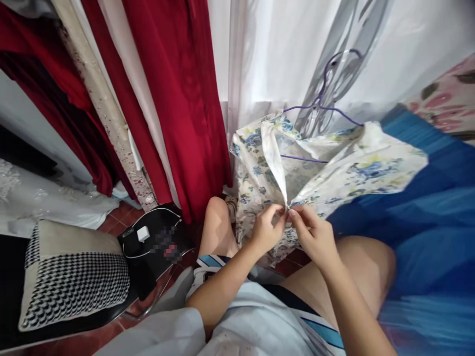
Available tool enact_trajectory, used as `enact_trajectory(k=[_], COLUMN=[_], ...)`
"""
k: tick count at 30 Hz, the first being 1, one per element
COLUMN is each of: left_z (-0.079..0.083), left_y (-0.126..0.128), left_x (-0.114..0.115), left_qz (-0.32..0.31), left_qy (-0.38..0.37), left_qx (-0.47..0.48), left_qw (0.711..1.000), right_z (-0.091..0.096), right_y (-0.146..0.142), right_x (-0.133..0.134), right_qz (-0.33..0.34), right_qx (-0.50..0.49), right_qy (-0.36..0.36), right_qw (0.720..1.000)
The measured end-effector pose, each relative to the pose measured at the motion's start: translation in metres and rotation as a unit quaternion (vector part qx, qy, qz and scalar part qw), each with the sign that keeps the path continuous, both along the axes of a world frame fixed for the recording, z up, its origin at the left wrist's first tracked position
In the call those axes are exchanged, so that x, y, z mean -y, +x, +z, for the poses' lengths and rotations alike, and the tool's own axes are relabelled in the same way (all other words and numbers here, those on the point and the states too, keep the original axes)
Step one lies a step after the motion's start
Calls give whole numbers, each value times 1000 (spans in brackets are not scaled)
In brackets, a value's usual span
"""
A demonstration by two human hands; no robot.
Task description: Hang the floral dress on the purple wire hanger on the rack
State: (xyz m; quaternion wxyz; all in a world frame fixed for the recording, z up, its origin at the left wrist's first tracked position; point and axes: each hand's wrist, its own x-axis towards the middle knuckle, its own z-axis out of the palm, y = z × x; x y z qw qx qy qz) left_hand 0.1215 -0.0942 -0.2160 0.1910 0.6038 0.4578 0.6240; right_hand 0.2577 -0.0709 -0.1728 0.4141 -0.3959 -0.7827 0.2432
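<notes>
A white shirt [374, 170] with blue and yellow flowers hangs in front of me on a purple hanger [318, 103]. Its collar falls open in a V, and the two front edges meet at the bottom of that V. There, my left hand [270, 226] pinches one edge of the cloth between thumb and fingers. Close beside it, fingertips nearly touching, my right hand [314, 235] pinches the other edge. Whatever lies between the fingertips, perhaps a button, is too small to make out. The lower part of the shirt is partly hidden behind my hands and forearms.
Red curtain-like cloth [174, 99] and other garments hang at the left. A black seat holds a houndstooth cushion [77, 274], a white charger [143, 234] and a cable. Blue fabric [430, 222] spreads along the right. Sheer white cloth [274, 49] hangs behind the shirt.
</notes>
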Motion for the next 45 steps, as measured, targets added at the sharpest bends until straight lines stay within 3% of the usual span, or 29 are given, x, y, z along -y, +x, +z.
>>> enact_trajectory(k=[4, 7, 14, 18, 22, 24, 27, 31, 33, 36, 40, 43, 45], left_z=[4, 4, 7, 2, -1, 14, 66, 148, 173, 189, 202, 217, 218], left_y=[1, -4, -2, 5, 2, -4, -19, -32, -30, -20, -23, -57, -91], left_x=[-9, -6, 5, 6, 5, 2, -13, -52, -74, -95, -105, -122, -141], left_qz=[-26, -56, -120, -134, -139, -141, -126, -46, -47, -50, 14, 69, 100], left_qy=[-14, -20, -72, -96, -109, -125, -115, 47, 98, 136, 195, 222, 213], left_qx=[-12, -53, -74, -64, -63, -73, -85, -97, -114, -124, -115, -63, 5], left_qw=[999, 997, 987, 984, 982, 979, 982, 993, 988, 982, 974, 971, 972], right_z=[9, 27, 111, 141, 143, 140, 135, 137, 140, 138, 120, 99, 88], right_y=[11, 18, 8, -4, -9, -9, -8, -13, -18, -30, -40, -35, -26], right_x=[-17, -40, -99, -119, -111, -103, -93, -84, -83, -90, -107, -109, -103], right_qz=[-2, -64, -155, -184, -187, -193, -202, -129, -73, -33, -53, -80, -82], right_qx=[70, 69, 60, 16, -45, -77, -105, -190, -254, -328, -352, -336, -329], right_qy=[77, 154, 269, 283, 245, 217, 176, 66, 4, -29, -45, -58, -70], right_qw=[995, 984, 949, 941, 950, 954, 958, 971, 964, 944, 934, 937, 938])
